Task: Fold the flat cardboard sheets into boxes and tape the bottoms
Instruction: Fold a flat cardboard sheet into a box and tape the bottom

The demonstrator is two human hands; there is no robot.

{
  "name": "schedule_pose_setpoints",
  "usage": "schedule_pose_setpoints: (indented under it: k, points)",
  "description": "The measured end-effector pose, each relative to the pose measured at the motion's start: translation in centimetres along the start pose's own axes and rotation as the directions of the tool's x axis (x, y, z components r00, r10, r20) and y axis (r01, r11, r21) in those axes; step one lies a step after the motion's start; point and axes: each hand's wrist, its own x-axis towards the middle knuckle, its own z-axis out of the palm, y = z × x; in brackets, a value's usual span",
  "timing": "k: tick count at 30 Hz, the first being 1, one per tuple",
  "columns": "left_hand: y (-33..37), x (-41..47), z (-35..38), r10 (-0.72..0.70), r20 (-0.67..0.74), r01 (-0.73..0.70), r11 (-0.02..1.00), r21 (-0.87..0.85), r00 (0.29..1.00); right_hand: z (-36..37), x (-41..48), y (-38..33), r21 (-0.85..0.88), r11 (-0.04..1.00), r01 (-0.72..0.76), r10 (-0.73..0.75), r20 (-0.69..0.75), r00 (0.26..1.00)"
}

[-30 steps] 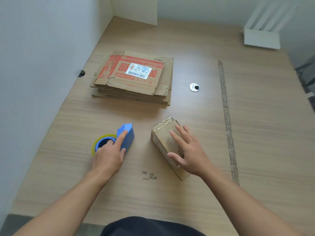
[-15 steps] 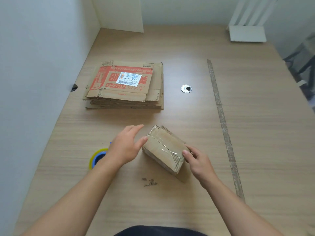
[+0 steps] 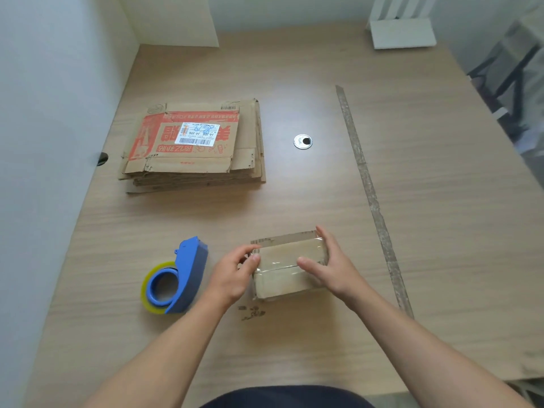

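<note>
box (image 3: 287, 278): sitting on the table (image 3: 294, 348) near 6 o'clock, taped side facing up, clear tape running across the top.
left hand (image 3: 235, 275): grip curling round the box's 9 o'clock end, thumb lying on the top edge.
right hand (image 3: 332, 266): grip clamping the 3 o'clock end, thumb pressing on the tape, fingers wrapping the far corner.
tape roll (image 3: 176, 278): lying at 9 o'clock of the box, just beside the left hand, not being held.
flat sheets (image 3: 194, 145): lying stacked at 11 o'clock, well apart from the box, waiting to be folded.
step, prob.: smoothing the tape & checking the bottom is holding.
doing it well: keeping both ends squeezed so the flaps are meeting w/o a gap; rubbing thumbs from ctr outward; pressing the tape ends over the edges onto the sides.
risk: tape is looking wrinkled in spots, so bubbles may be lifting it.
</note>
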Motion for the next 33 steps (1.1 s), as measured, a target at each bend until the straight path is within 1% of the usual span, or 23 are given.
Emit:
schedule_pose_setpoints:
  k: [2, 4, 6, 9, 10, 11, 13, 15, 16, 17, 19, 20, 23, 26, 31, 33]
  points:
    - [0.2, 0.0, 0.9, -0.009, -0.104, 0.013, 0.999, 0.032, 0.995, 0.7, -0.1, 0.1, -0.097, 0.994, 0.044, -0.050, -0.064, 0.997]
    - [0.8, 0.1, 1.5, 0.000, -0.180, 0.016, 0.996, 0.091, 0.984, 1.1, 0.1, 0.3, -0.126, 0.990, 0.056, -0.073, -0.130, 0.989]
    - [1.4, 0.3, 1.7, -0.022, -0.199, 0.038, 0.996, 0.076, 0.980, 1.1, 0.1, 0.4, -0.062, 0.997, 0.041, -0.049, -0.135, 0.990]
    - [1.5, 0.4, 1.6, -0.127, -0.191, 0.121, 0.992, -0.043, 0.973, 0.7, 0.0, 0.2, 0.107, 0.993, 0.048, -0.034, -0.129, 0.991]
    - [1.5, 0.3, 1.6, -0.149, -0.193, 0.137, 0.987, -0.079, 0.970, 0.8, -0.1, 0.0, 0.136, 0.990, 0.045, -0.027, -0.130, 0.991]
    - [1.6, 0.2, 1.6, -0.167, -0.195, 0.146, 0.983, -0.114, 0.966, 0.8, -0.2, -0.2, 0.130, 0.991, 0.041, -0.022, -0.143, 0.989]
    - [1.4, -0.4, 2.0, -0.184, -0.169, 0.160, 0.977, -0.144, 0.968, 1.0, -0.4, -0.3, 0.009, 0.999, 0.034, -0.031, -0.230, 0.973]
    - [1.4, -1.8, 2.7, -0.162, -0.090, 0.158, 0.986, -0.058, 0.983, 1.4, -0.9, -0.5, -0.135, 0.991, 0.001, -0.045, -0.325, 0.945]
    - [1.3, -2.3, 3.4, -0.151, -0.069, 0.149, 0.988, -0.031, 0.986, 1.7, -1.1, -0.7, -0.166, 0.986, -0.028, -0.029, -0.333, 0.943]
    - [1.4, -2.8, 4.0, -0.139, -0.075, 0.139, 0.990, -0.006, 0.987, 2.0, -1.3, -0.7, -0.187, 0.981, -0.053, -0.007, -0.309, 0.951]
    - [1.1, -3.1, 5.1, -0.116, -0.148, 0.122, 0.992, 0.026, 0.982, 2.4, -1.7, -0.2, -0.215, 0.975, -0.059, 0.005, -0.242, 0.970]
    - [0.9, -3.0, 5.3, -0.111, -0.190, 0.115, 0.993, 0.011, 0.976, 2.2, -1.7, 0.1, -0.209, 0.977, -0.047, -0.002, -0.225, 0.974]
    - [1.1, -2.9, 5.0, -0.140, -0.244, 0.133, 0.990, -0.045, 0.960, 0.8, -1.7, 0.5, -0.156, 0.988, -0.007, -0.030, -0.234, 0.972]
    - [1.4, -2.9, 4.6, -0.148, -0.257, 0.139, 0.989, -0.051, 0.955, 0.5, -1.8, 0.8, -0.021, 1.000, -0.007, 0.002, -0.226, 0.974]
    - [1.4, -3.0, 4.1, -0.175, -0.226, 0.143, 0.978, -0.149, 0.958, 0.5, -1.7, 1.2, 0.208, 0.977, -0.045, 0.087, -0.198, 0.976]
    - [1.0, -2.7, 3.8, -0.202, -0.189, 0.158, 0.962, -0.223, 0.961, 0.3, -1.3, 1.4, 0.253, 0.965, -0.070, 0.113, -0.163, 0.980]
